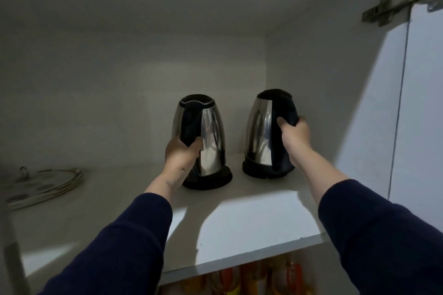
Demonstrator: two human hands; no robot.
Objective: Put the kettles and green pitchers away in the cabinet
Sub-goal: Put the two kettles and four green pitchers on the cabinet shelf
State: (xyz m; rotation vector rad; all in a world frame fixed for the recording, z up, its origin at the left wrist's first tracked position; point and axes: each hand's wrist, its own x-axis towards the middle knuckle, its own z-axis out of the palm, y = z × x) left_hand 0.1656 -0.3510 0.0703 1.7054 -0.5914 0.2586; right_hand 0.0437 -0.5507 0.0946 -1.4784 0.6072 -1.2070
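Nearest the camera, two dark navy sleeves (124,242) rose from the bottom corners of the frame and reached up over the front edge of a white cabinet shelf (251,220), whose lit front strip ran across the lower middle of the picture. Beneath that edge, at bottom centre, some orange and yellow items (259,275) showed on a lower level, too blurred to identify. Farther in, the left hand (181,154) was clenched around the lower part of the black handle of the left kettle (211,141), a steel-bodied electric kettle that stood upright on its round black base (215,179) just left of the frame's centre. To its right, the right hand (293,133) was wrapped around the black handle of the right kettle (260,132), which leaned slightly towards the left of the frame on its own black base; it seemed to be resting on the shelf, though the dim light made the contact hard to confirm. The two kettles were near each other but apart, both deep in the shelf towards the back wall. At the left edge of the frame, well apart from the kettles, a stack of pale plates (45,187) lay flat on the same shelf. In the upper right corner, a metal hinge (398,2) joined the cabinet's side wall to the open white door (426,103)
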